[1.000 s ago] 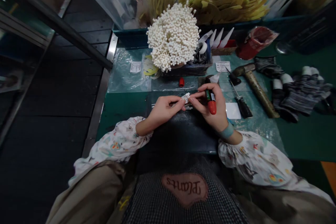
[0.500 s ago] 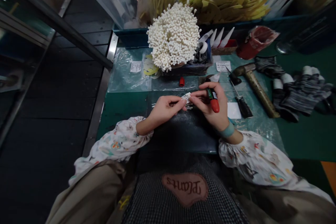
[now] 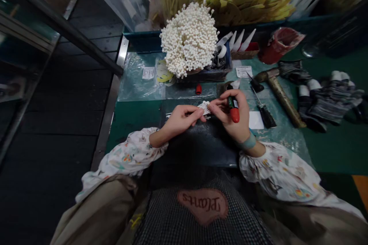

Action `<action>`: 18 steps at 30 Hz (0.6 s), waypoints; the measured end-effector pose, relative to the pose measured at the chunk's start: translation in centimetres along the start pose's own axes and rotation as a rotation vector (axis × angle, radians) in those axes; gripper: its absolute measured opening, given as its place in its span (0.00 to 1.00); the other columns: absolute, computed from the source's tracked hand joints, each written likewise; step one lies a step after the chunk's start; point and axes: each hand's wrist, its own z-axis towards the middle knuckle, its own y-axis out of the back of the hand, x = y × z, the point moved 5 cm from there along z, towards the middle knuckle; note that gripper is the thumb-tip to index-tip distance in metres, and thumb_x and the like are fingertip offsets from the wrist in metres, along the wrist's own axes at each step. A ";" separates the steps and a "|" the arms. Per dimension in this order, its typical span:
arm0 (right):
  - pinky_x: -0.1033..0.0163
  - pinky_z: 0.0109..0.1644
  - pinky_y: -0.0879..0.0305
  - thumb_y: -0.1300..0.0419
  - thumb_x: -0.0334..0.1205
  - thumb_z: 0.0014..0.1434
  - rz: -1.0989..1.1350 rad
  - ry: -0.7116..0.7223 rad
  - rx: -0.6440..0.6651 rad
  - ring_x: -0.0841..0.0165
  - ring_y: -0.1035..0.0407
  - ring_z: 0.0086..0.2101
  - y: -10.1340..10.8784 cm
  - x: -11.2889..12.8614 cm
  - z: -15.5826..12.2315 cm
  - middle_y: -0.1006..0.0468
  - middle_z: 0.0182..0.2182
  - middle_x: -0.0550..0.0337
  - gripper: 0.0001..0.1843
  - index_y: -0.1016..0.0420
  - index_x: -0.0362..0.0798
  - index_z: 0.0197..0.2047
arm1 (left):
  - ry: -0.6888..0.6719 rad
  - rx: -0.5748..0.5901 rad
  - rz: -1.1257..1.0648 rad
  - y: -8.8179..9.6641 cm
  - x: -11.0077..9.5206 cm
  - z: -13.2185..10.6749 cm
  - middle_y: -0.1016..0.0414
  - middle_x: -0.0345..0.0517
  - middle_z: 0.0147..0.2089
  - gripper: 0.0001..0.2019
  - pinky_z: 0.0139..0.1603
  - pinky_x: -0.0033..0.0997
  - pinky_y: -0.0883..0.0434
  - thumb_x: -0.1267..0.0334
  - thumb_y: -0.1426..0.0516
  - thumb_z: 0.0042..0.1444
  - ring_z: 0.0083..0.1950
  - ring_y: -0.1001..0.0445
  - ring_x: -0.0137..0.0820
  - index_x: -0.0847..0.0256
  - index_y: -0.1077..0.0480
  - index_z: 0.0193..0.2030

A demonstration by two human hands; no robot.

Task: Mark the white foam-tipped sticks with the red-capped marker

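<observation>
My left hand [image 3: 184,118] pinches a small fanned bunch of thin white-tipped stems [image 3: 204,107]. My right hand [image 3: 234,118] has its thumb and fingertips at the right side of that bunch. Tucked in the same hand is a small dark green tube [image 3: 232,102] with a red end and a black tip; its exact kind is unclear. Several more loose stems lie under my hands on a dark mat [image 3: 198,145]. Just beyond stands a small red cap [image 3: 198,89]. Behind it is a large cluster of white-tipped stems [image 3: 189,40].
To the right lie a hammer [image 3: 284,97], a black-handled screwdriver [image 3: 266,116] and grey work gloves [image 3: 330,101]. A red container [image 3: 280,48] stands behind them. Yellow petal-like pieces [image 3: 247,0] fill a bin along the back. A metal bar [image 3: 71,26] crosses the left side.
The stems in my left hand are spread wider into a fan. My right fingertips have shifted slightly, with the tube still in that hand.
</observation>
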 end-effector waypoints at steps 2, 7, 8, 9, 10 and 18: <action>0.59 0.39 0.22 0.25 0.48 0.53 0.019 0.009 -0.018 0.67 0.20 0.33 0.0 0.0 -0.1 0.18 0.32 0.64 0.25 0.37 0.53 0.42 | 0.011 0.009 -0.018 0.0 0.0 0.0 0.36 0.37 0.19 0.25 0.26 0.25 0.43 0.41 0.41 0.61 0.23 0.40 0.24 0.65 0.20 0.31; 0.60 0.40 0.22 0.25 0.47 0.53 0.033 -0.007 -0.018 0.67 0.20 0.34 -0.1 -0.2 -0.1 0.18 0.33 0.65 0.25 0.35 0.54 0.44 | -0.006 0.023 -0.031 -0.1 -0.2 0.0 0.34 0.37 0.19 0.25 0.27 0.25 0.40 0.41 0.41 0.60 0.23 0.38 0.24 0.65 0.21 0.30; 0.60 0.40 0.22 0.25 0.47 0.53 0.038 -0.015 -0.009 0.67 0.20 0.34 -0.1 -0.3 -0.1 0.18 0.33 0.64 0.25 0.35 0.54 0.44 | -0.011 0.024 -0.029 -0.1 -0.2 0.0 0.33 0.38 0.20 0.25 0.27 0.25 0.39 0.42 0.40 0.61 0.23 0.38 0.24 0.64 0.21 0.30; 0.60 0.40 0.21 0.25 0.47 0.53 0.045 -0.024 0.002 0.67 0.20 0.34 -0.2 -0.3 -0.1 0.17 0.34 0.64 0.25 0.35 0.54 0.45 | -0.016 0.024 -0.025 -0.1 -0.2 0.0 0.33 0.37 0.20 0.24 0.27 0.25 0.39 0.43 0.40 0.61 0.23 0.38 0.24 0.64 0.22 0.29; 0.60 0.40 0.21 0.25 0.47 0.53 0.051 -0.031 0.013 0.67 0.19 0.34 -0.2 -0.4 -0.1 0.17 0.34 0.63 0.25 0.34 0.54 0.46 | -0.020 0.024 -0.018 -0.1 -0.2 0.0 0.33 0.37 0.20 0.23 0.27 0.24 0.40 0.44 0.40 0.61 0.23 0.38 0.23 0.64 0.22 0.29; 0.60 0.39 0.20 0.27 0.42 0.56 0.003 0.060 0.006 0.66 0.19 0.34 -0.1 0.0 -0.2 0.17 0.34 0.63 0.19 0.34 0.54 0.42 | -0.006 -0.040 -0.018 -0.1 0.1 0.1 0.31 0.38 0.20 0.22 0.26 0.24 0.40 0.46 0.40 0.61 0.22 0.39 0.23 0.65 0.22 0.31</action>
